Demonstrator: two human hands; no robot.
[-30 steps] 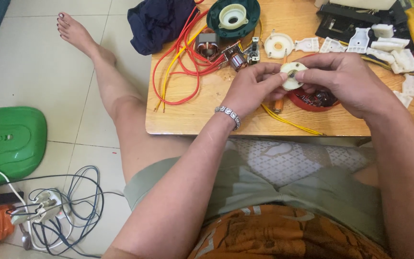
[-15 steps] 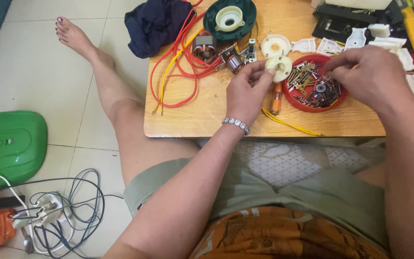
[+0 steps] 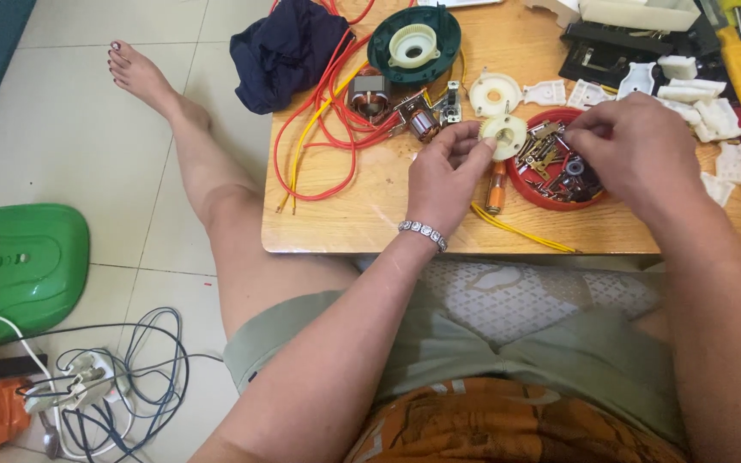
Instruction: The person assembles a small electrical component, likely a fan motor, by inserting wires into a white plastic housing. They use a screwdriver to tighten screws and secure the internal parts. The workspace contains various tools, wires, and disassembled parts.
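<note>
Head view. The left hand (image 3: pixel 446 176) pinched a small white toothed gear (image 3: pixel 503 135) by its near edge, thumb and fingertips closed on it, the disc held face-up just above the wooden table (image 3: pixel 370 214). The gear sat directly beside the rim of the red dish (image 3: pixel 521 184) of screws and small metal parts — to the dish's left, between the two hands. The right hand (image 3: pixel 636 150) hovered over the dish, fingertips drawn together among the parts; whether they gripped a piece could not be told. The right hand lay nearer the dish, the left nearer the motor armature (image 3: pixel 369 94) and red wires (image 3: pixel 328 129).
</note>
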